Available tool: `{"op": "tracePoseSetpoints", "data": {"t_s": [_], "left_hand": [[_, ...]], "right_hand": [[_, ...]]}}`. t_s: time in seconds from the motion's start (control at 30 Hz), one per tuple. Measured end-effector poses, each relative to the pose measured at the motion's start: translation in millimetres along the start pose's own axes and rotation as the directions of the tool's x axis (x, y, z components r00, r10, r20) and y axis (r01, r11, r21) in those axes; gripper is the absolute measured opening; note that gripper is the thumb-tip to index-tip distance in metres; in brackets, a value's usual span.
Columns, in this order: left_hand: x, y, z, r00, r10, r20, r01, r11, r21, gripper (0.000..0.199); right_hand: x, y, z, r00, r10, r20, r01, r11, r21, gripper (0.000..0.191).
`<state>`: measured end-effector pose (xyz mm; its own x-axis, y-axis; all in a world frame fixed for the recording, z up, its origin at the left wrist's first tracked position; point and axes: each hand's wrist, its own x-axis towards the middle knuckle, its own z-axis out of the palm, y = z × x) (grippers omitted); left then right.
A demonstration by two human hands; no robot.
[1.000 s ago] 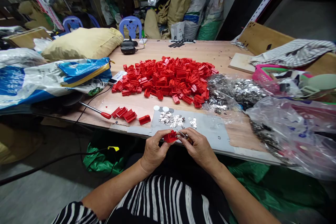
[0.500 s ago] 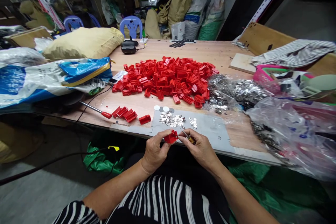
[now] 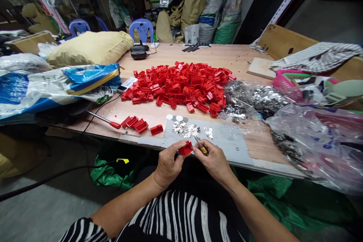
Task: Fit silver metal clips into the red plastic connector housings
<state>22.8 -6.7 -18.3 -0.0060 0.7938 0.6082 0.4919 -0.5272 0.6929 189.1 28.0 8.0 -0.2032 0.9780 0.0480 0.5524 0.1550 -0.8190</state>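
Observation:
Just over the table's front edge, my left hand [image 3: 169,162] grips a small red plastic housing [image 3: 185,148] between thumb and fingers. Beside it my right hand [image 3: 213,157] is closed on a screwdriver [image 3: 203,149] with a yellow handle, its metal shaft pointing up and to the left. The right thumb and fingertip meet the housing's right side; whether they pinch a small part there I cannot make out. Beyond my hands, a heap of small silvery metal plates [image 3: 187,129] lies on a grey sheet [image 3: 224,145]. Several red housings [image 3: 138,125] sit to the left.
A big pile of red housings [image 3: 184,83] covers the table's middle. Clear bags of metal parts [image 3: 268,98] stand to its right, near a pink basket [image 3: 283,79]. A red-tipped metal lever [image 3: 113,124] juts out at left, by a blue-and-white sack [image 3: 48,87].
The screwdriver has tilted more upright in my right hand. The red housing has turned slightly in my left hand, which stays nearly in place.

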Motion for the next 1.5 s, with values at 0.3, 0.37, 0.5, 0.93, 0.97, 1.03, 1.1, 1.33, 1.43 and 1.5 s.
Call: {"op": "tracePoseSetpoints", "data": {"t_s": [0.3, 0.37, 0.5, 0.93, 0.97, 1.03, 1.1, 1.33, 1.43, 1.5], "left_hand": [[0, -1, 0.2, 0.999, -0.033, 0.001, 0.033, 0.999, 0.0, 0.033], [0, -1, 0.4, 0.999, -0.041, 0.007, 0.041, 0.999, -0.001, 0.033], [0, 0, 0.4, 0.999, -0.046, 0.027, 0.047, 0.999, -0.006, 0.032], [1, 0, 1.0, 0.997, -0.062, 0.046, 0.063, 0.998, -0.026, 0.033], [1, -1, 1.1, 0.997, -0.061, 0.049, 0.062, 0.998, -0.027, 0.034], [0, -1, 1.4, 0.997, -0.05, 0.057, 0.052, 0.998, -0.033, 0.035], [0, -2, 1.8, 0.997, -0.034, 0.071, 0.037, 0.998, -0.049, 0.035], [-2, -6, 3.1, 0.996, -0.033, 0.079, 0.038, 0.997, -0.065, 0.037], [-3, -6, 2.8, 0.996, -0.05, 0.068, 0.054, 0.997, -0.059, 0.038], [-3, -5, 2.4, 0.996, -0.053, 0.067, 0.057, 0.997, -0.059, 0.039]], "right_hand": [[-3, -10, -4, 0.998, -0.013, -0.067, 0.008, 0.998, -0.062, 0.016], [-3, -12, -5, 0.998, -0.019, -0.059, 0.014, 0.997, -0.08, 0.015], [-2, -14, -6, 0.999, -0.023, -0.041, 0.018, 0.993, -0.116, 0.015], [0, -11, -10, 0.998, 0.005, 0.065, 0.003, 0.993, -0.117, 0.012], [1, -12, -10, 0.997, 0.002, 0.071, 0.007, 0.993, -0.12, 0.013], [1, -12, -12, 0.996, -0.003, 0.092, 0.015, 0.991, -0.134, 0.013], [2, -12, -13, 0.993, -0.002, 0.115, 0.02, 0.988, -0.152, 0.014], [6, -2, -17, 0.979, -0.051, 0.196, 0.073, 0.991, -0.109, 0.019], [9, 4, -20, 0.978, -0.054, 0.2, 0.06, 0.998, -0.023, 0.022], [12, 7, -21, 0.979, -0.046, 0.199, 0.042, 0.999, 0.023, 0.023]]}}
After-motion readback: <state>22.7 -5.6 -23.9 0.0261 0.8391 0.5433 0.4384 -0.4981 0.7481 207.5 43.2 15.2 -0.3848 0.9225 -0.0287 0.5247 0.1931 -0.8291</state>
